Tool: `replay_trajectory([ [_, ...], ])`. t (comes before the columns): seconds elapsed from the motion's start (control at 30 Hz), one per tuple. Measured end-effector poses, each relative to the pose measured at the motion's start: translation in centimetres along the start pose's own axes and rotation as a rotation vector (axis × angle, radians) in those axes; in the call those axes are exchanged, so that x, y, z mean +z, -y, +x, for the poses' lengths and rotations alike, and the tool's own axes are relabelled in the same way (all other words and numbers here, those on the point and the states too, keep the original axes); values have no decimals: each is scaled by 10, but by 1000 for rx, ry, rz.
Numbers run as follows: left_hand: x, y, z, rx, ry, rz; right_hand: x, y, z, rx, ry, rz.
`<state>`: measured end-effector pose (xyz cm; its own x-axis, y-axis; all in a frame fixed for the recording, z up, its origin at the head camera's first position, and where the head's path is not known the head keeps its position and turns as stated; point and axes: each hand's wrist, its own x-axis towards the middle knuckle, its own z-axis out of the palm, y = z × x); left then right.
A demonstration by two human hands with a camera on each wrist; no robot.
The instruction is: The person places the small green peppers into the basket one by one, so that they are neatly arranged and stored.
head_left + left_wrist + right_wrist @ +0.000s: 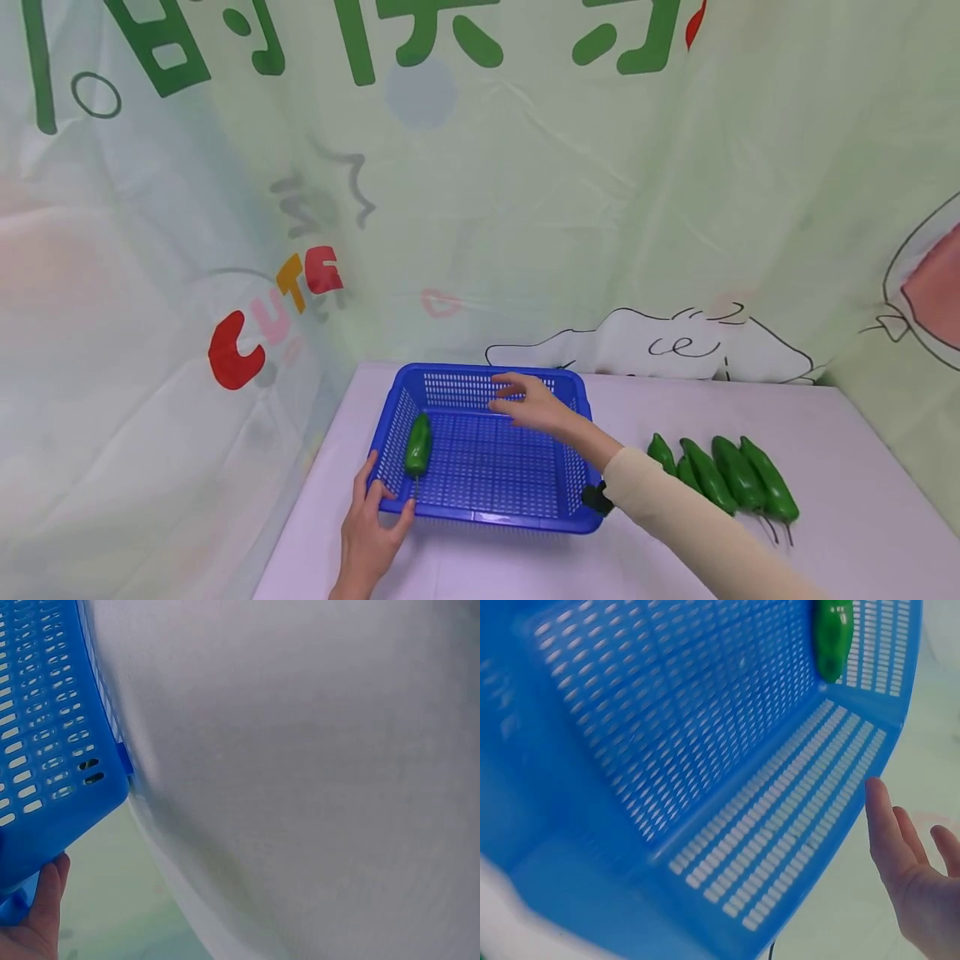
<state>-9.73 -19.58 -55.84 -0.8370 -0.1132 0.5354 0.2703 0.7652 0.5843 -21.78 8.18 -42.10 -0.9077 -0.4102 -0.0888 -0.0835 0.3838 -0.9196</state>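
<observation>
My left hand (369,527) grips the near left corner of a blue plastic basket (517,522), its fingers spread about the rim. In the left wrist view, fingers (48,892) show against the perforated basket (101,761). One green pepper (418,446) lies inside along the left wall, stem toward the near rim. Over the far part of the basket hovers my right hand (534,406), fingers loosely bent and apart, with nothing in them. The right wrist view shows that hand (915,877) beside the basket rim and the pepper (832,637) in the basket.
Several more green peppers (741,475) lie side by side on the table (817,417) to the right, partly behind the right sleeve (675,508). A printed cloth backdrop (480,208) hangs behind the table and along its left side.
</observation>
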Motion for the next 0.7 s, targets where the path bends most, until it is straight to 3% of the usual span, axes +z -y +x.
replay_trajectory([
  [0.53, 0, 0, 0, -8, -2, 2, -78, -40, -55, -30, -95, -27],
  [0.7, -1, 0, 0, 5, -4, -15, -105, -52, -74, -12, -162, -80],
])
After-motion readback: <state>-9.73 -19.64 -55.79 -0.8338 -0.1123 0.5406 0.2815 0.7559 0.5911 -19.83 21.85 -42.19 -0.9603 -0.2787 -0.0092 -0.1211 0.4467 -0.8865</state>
